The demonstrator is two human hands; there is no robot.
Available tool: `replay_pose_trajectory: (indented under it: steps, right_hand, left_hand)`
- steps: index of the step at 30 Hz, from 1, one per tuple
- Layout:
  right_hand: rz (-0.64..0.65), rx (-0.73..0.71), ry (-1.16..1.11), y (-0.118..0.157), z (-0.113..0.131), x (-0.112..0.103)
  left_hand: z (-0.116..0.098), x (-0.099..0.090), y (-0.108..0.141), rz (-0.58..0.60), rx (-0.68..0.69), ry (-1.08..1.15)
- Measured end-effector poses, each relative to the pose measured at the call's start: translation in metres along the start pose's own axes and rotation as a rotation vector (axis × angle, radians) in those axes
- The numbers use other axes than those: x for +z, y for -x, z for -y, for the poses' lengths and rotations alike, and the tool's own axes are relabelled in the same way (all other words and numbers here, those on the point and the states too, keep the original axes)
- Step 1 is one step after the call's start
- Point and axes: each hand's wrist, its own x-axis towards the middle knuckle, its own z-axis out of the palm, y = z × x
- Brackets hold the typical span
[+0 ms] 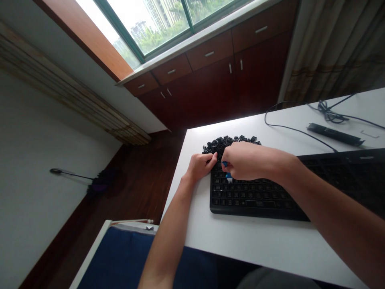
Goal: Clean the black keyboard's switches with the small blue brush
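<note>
A black keyboard (234,209) with its keycaps off lies on the white table, its rows of bare switches showing. My right hand (246,160) is closed over its upper left part, gripping a small blue brush (229,176) with white bristles pointing down at the switches. Most of the brush's handle is hidden by my fingers. At the keyboard's upper left corner, my left hand (201,165) has its fingers curled against the edge, thumb close to the loose keycaps. Those black keycaps (221,143) form a pile just behind both hands.
Behind the keyboard lie a black cable (329,114), a long black plastic piece (335,134) and a thin bent metal wire (369,134). The white table (192,224) ends on the left, beside a blue padded seat (120,257). Red-brown cabinets (204,96) stand beyond it.
</note>
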Motion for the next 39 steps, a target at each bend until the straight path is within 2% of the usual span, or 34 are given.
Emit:
replay_pose_trajectory:
  steps: [7,13,19,28,39]
  right_hand:
    - [0.002,-0.038,0.02,0.006,0.002,-0.003]
    - [0.064,-0.046,0.003,0.008,0.002,-0.003]
    - [0.018,-0.003,-0.005,0.005,0.003,0.002]
    - [-0.014,-0.074,0.017,0.003,0.007,0.003]
    - [-0.047,-0.145,0.086,-0.009,0.002,0.014]
  left_hand:
    - [0.001,0.001,0.0,0.009,-0.001,-0.002]
    - [-0.001,0.0,0.0,0.004,-0.007,-0.002]
    - [-0.001,0.001,0.0,0.002,-0.004,0.001]
    - [0.001,0.0,0.0,-0.022,0.012,0.013]
    - [-0.002,-0.002,-0.001,-0.031,0.011,0.02]
